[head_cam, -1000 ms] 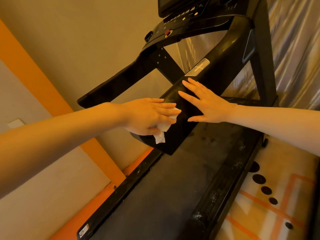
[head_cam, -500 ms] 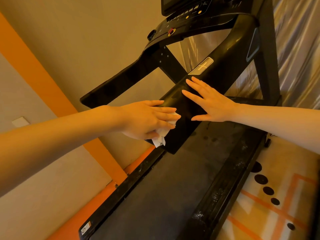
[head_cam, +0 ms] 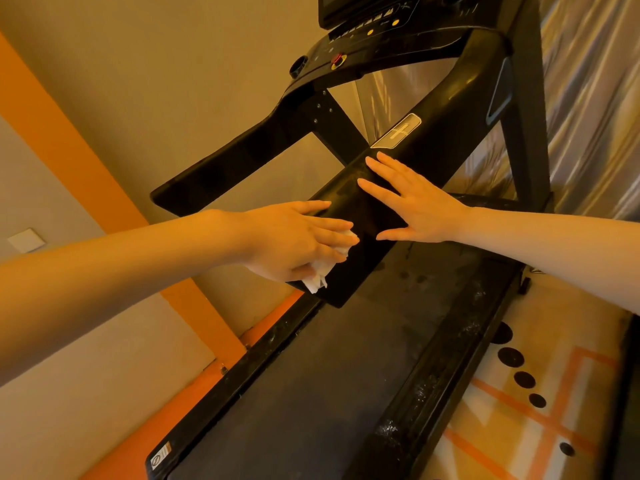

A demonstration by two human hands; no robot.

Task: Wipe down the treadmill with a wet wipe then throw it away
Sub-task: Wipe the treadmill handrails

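A black treadmill fills the view, its right handrail [head_cam: 446, 133] running from the console [head_cam: 367, 26] down toward me. My left hand [head_cam: 294, 237] grips a crumpled white wet wipe [head_cam: 320, 273] and presses it against the lower end of that handrail. The wipe pokes out below my palm and beside my fingertips. Flat on the same rail, a little higher up, my right hand [head_cam: 412, 202] rests with straight, spread fingers. A grey sensor plate [head_cam: 396, 131] sits on the rail just above the right fingertips.
The left handrail [head_cam: 242, 150] reaches out toward the beige and orange wall. Below the hands lies the dark running belt [head_cam: 329, 393] between dusty side rails. A patterned floor with black dots [head_cam: 512, 356] is at the right.
My left hand with the wipe has slid slightly down the handrail toward its end. The right hand has kept its place on the rail. The view has shifted a little.
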